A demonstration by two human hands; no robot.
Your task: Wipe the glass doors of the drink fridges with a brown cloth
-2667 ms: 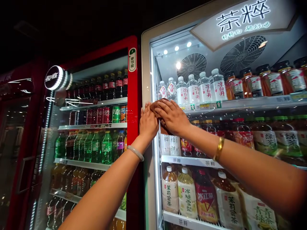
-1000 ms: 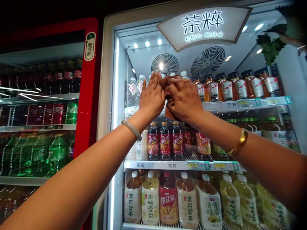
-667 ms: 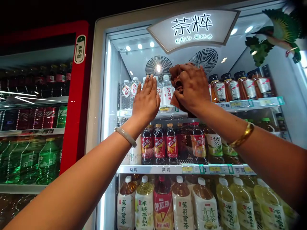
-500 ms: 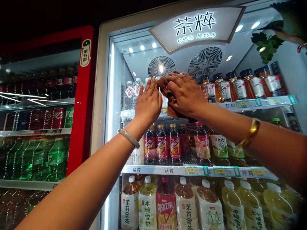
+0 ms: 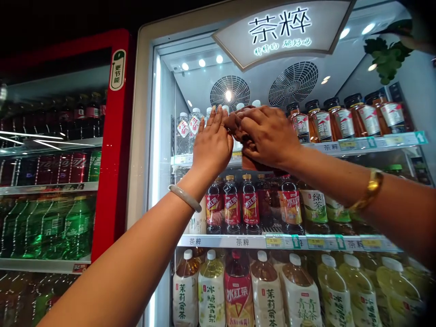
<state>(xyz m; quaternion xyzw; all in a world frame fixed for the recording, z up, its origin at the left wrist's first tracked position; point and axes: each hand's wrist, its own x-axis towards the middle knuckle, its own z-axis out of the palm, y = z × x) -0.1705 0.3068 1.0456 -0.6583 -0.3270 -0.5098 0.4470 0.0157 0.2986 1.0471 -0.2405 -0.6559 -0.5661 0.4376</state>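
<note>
My left hand (image 5: pixel 214 141) lies flat against the glass door (image 5: pixel 200 222) of a lit drinks fridge, fingers stretched upward, with a pale bangle on that wrist. Just to its right, my right hand (image 5: pixel 269 134) has its fingers bent around a bunched brown cloth (image 5: pixel 254 163), which is pressed to the same glass. A fold of the cloth comes close to my left fingers; whether they touch I cannot tell. A gold bangle (image 5: pixel 369 190) circles my right wrist. Behind the hands, part of the top shelf of bottles is hidden.
A fan-shaped lit sign (image 5: pixel 282 34) crosses the fridge's top. Inside stand amber bottles (image 5: pixel 344 118), red-labelled tea bottles (image 5: pixel 232 204) and large white-capped bottles (image 5: pixel 267 290). To the left is a red-framed fridge (image 5: pixel 112 136) with cans and green bottles (image 5: pixel 78 222).
My right hand and the cloth have shifted slightly right and down on the glass. The left hand keeps nearly the same place, and the view has moved a little.
</note>
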